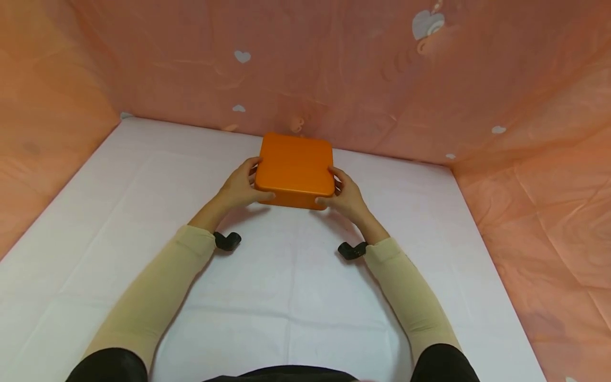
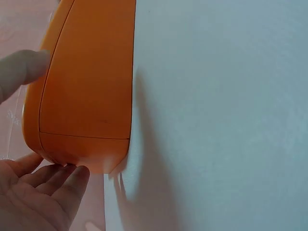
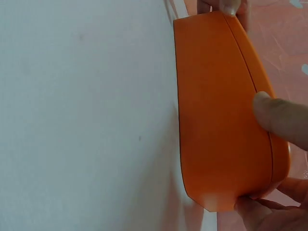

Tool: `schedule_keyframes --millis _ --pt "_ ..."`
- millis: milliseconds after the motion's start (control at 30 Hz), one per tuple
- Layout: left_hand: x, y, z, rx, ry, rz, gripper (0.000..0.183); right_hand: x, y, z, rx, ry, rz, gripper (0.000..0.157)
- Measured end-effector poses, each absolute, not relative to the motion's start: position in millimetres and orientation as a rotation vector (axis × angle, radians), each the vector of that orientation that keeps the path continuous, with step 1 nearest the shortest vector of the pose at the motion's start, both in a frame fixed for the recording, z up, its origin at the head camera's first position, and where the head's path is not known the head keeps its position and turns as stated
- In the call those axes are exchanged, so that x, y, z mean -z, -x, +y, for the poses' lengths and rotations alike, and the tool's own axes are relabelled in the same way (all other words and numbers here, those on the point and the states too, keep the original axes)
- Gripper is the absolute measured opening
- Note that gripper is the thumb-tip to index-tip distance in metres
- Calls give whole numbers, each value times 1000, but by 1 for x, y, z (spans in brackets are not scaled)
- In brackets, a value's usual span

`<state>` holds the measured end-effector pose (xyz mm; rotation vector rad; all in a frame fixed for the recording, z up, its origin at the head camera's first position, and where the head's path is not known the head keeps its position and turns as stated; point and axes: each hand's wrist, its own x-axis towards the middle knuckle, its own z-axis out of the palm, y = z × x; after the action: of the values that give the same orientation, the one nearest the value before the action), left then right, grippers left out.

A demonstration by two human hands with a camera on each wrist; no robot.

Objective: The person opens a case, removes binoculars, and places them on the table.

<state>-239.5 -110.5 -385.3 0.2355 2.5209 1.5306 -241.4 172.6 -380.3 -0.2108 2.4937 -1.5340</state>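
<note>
An orange box [image 1: 296, 164] with rounded corners sits at the far part of the white table, its smooth top facing up. My left hand [image 1: 244, 185] grips its left side, thumb on the near face and fingers along the side. On the opposite side my right hand [image 1: 345, 195] holds it the same way. Both wrist views show a thin seam near the top of the orange box [image 2: 89, 72], where a lid meets the body. In the right wrist view the thumb presses the near face of the orange box [image 3: 221, 110] at that seam.
The table [image 1: 286, 276] has a white covering with fold creases. Orange-pink sheeting [image 1: 334, 69] with pale hearts hangs behind it and along both sides. A black wrist device [image 1: 227, 241] juts inward from the left cuff, another black device [image 1: 352, 250] from the right.
</note>
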Motion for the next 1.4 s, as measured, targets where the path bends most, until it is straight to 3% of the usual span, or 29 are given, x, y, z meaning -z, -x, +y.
schedule_keyframes --millis 1400 --pt "382 241 -110 -1428 -226 2590 99 377 242 169 1388 323 2673 81"
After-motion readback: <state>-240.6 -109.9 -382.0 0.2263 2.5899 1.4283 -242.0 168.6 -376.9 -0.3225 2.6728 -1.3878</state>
